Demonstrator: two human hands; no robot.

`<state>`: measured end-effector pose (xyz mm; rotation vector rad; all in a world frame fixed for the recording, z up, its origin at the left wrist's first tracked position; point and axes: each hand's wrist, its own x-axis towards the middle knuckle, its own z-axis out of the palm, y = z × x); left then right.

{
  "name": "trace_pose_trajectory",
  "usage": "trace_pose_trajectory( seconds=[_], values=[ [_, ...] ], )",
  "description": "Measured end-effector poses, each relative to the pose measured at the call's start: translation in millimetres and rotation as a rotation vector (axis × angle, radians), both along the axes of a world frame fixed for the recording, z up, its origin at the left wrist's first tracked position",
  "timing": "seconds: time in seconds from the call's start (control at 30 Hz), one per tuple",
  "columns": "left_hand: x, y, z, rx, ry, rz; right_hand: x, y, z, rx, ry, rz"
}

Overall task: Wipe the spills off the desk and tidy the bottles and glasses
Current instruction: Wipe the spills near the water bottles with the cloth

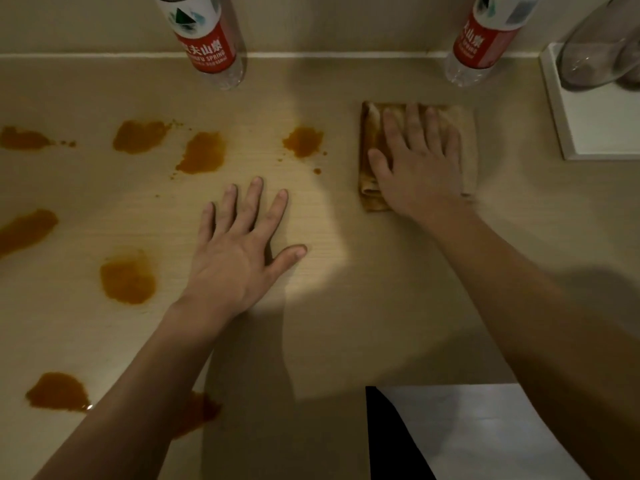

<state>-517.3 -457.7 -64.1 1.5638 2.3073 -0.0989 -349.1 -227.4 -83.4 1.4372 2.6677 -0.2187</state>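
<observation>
My right hand (420,168) presses flat, fingers straight, on a folded cloth (372,133) stained orange-brown, at the right middle of the beige desk (346,289). My left hand (239,251) rests flat on bare desk with its fingers spread. Several orange spills lie to the left, among them a spill (304,141) near the cloth, a spill (202,153) further left and a spill (127,280) closer to me. Two water bottles with red labels stand at the back wall: a left bottle (207,39) and a right bottle (479,43).
A white tray (602,126) at the back right carries clear glasses (599,46). A white sheet (485,434) over something black lies beyond the desk's near edge at the lower right. More spills sit at the left edge and near my left forearm.
</observation>
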Motion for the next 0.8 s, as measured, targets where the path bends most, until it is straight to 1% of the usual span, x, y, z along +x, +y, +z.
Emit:
trace_pose_trajectory(
  seconds=[0.1, 0.17, 0.27, 0.33, 0.47, 0.6, 0.7, 0.8],
  values=[
    [-1, 0, -1, 0.009, 0.004, -0.002, -26, -9, 1, 0.004, 0.003, 0.046],
    [-2, 0, -2, 0.016, 0.014, -0.007, -30, -25, 2, -0.001, 0.004, 0.1],
    [-5, 2, -3, 0.019, 0.031, -0.024, -11, -49, 3, 0.003, 0.002, 0.178],
    [-7, 2, -3, 0.021, 0.028, -0.032, 9, -57, 2, 0.007, 0.005, 0.194],
    [-8, 1, 0, 0.02, 0.022, -0.042, 21, -40, -1, 0.015, 0.008, 0.127],
    [-7, 2, 3, 0.003, 0.01, -0.038, -14, -1, -2, 0.005, 0.018, 0.026],
    [-6, 3, 5, 0.0, 0.007, -0.041, -42, 0, -4, 0.011, 0.013, 0.071],
    [-6, 4, 8, -0.001, 0.01, -0.052, -44, -17, -2, 0.015, 0.027, 0.16]
  ],
)
